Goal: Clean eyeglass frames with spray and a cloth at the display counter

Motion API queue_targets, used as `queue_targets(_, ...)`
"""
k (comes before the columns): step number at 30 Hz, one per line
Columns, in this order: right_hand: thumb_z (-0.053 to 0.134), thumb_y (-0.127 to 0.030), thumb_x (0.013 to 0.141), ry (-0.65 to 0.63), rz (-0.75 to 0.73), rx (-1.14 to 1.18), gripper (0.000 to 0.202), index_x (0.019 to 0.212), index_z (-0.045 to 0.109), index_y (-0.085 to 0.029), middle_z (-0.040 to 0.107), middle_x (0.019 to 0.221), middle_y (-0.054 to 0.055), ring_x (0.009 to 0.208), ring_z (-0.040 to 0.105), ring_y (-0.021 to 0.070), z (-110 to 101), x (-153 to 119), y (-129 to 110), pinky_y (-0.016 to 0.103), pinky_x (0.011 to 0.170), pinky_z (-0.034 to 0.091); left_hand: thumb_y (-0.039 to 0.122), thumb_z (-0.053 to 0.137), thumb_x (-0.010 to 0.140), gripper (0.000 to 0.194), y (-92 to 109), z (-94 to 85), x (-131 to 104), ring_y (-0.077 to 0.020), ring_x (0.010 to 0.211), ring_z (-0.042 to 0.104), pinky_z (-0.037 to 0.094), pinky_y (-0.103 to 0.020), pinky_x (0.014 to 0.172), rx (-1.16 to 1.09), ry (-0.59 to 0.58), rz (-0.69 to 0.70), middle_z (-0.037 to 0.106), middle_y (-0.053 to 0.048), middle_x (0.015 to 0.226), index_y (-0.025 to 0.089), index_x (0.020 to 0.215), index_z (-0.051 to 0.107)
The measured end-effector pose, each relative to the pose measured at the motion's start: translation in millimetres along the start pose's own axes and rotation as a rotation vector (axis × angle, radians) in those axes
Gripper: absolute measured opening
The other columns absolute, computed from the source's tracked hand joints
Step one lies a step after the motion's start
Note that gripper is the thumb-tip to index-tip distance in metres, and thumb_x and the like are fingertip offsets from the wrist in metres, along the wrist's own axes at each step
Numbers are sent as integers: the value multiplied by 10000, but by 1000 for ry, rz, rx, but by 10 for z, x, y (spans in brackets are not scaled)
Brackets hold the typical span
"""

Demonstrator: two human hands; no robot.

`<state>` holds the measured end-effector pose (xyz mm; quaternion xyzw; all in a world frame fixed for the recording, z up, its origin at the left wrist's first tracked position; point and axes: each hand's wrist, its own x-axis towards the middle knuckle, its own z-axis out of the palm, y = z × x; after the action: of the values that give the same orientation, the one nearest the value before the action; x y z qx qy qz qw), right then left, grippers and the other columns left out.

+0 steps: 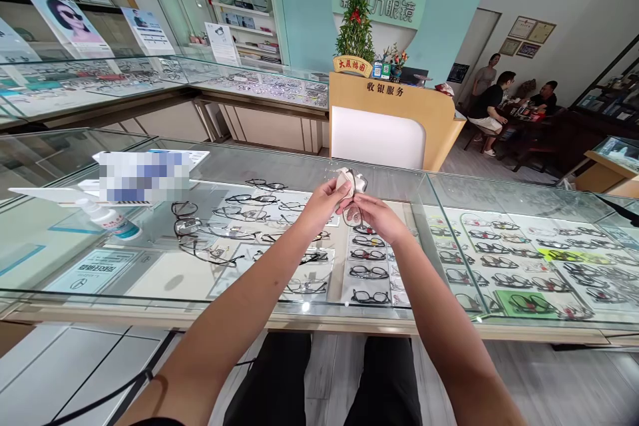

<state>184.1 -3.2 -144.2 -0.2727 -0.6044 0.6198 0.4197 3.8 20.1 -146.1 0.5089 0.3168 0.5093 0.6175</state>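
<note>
Both my hands meet above the glass counter [299, 173]. My left hand [322, 203] pinches a small light cleaning cloth [345, 183] against a pair of glasses [353, 212]. My right hand [377, 216] grips the glasses from the right side, with a lens showing below the fingers. Two other pairs of dark-framed glasses [192, 229] lie on the glass to the left.
A spray bottle [110, 218] lies on the counter at left, beside a blurred card [144, 176]. Several rows of frames sit inside the display case [499, 266]. A wooden cashier desk [394, 116] stands behind. People sit at a table [514, 106] at far right.
</note>
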Motion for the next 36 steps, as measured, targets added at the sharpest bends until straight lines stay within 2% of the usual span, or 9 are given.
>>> queue_targets(3,767,-640,957,-25,3,50,408,986,818,-236,793,1043,69,856,634,197,6,6,-7,319,743,473,729,871,855,611,28,23,-22,-117,527,427,470,-314,599,-29,-89,38,446,63,567,231,748,532)
queue_targets(8,777,-632,939,2,6,101,422,976,804,-212,809,1005,85,818,632,189,-1,14,-42,315,733,488,626,909,871,531,116,57,-55,-114,564,476,530,-311,612,-141,-175,44,499,57,642,215,819,576)
queue_targets(12,784,-622,939,-30,22,95,418,968,812,-206,813,1012,93,821,631,188,-10,21,-27,314,733,491,571,965,827,524,90,47,-52,-94,513,474,481,-266,562,-105,-152,68,528,71,597,212,862,585)
queue_targets(17,788,-646,946,-70,61,30,451,990,843,-201,808,1023,81,825,617,177,8,20,24,314,758,468,760,811,897,576,10,52,-36,-118,372,400,472,-293,470,-37,-82,73,459,83,432,220,876,609)
queue_targets(20,753,-616,988,-78,38,12,436,1030,863,-196,806,1032,79,837,611,172,-2,-1,-7,307,770,451,765,778,922,579,39,50,-37,-147,403,468,530,-330,517,-82,-124,78,471,65,432,227,836,581)
queue_targets(24,762,-575,977,-36,17,64,395,1030,869,-199,802,1045,83,870,613,182,-48,-17,-56,298,750,444,616,915,865,535,118,19,-38,-141,533,545,551,-334,611,-165,-203,69,564,33,575,210,829,568)
queue_targets(29,791,-573,927,24,24,61,388,975,871,-197,796,990,84,856,605,190,-76,-3,-28,305,734,426,494,1049,721,561,96,10,-18,-105,559,533,462,-265,572,-118,-128,103,615,42,647,192,916,619)
queue_targets(33,756,-591,963,-11,18,-25,409,979,880,-202,801,1001,73,843,576,186,-71,-8,-7,324,785,429,595,1012,742,581,33,42,-6,-117,487,508,437,-274,532,-80,-62,140,559,65,535,205,892,609)
queue_targets(36,734,-588,987,-13,4,-76,412,986,887,-206,806,1019,68,822,546,183,-68,-24,-21,334,792,428,683,986,731,619,17,40,3,-126,488,529,466,-295,541,-83,-26,136,595,43,570,197,877,630)
